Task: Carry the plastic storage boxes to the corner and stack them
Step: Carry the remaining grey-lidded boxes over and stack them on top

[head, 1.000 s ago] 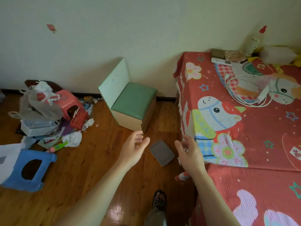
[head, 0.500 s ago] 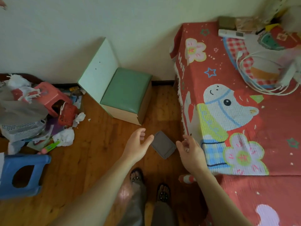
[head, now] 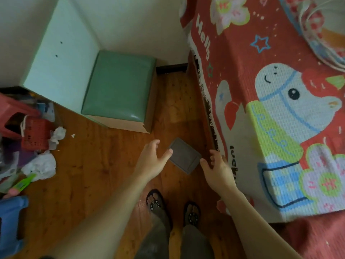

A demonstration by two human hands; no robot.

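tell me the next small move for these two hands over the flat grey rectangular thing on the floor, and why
Probably lower both hands and close them on its opposite edges. The left hand and right hand flank the flat grey rectangular plastic piece, fingers spread, holding nothing, and it lies flat on the wooden floor.

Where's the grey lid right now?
The grey lid lies flat on the wooden floor, centre of the head view, between the left hand and right hand, just in front of the green stool and beside the bed.
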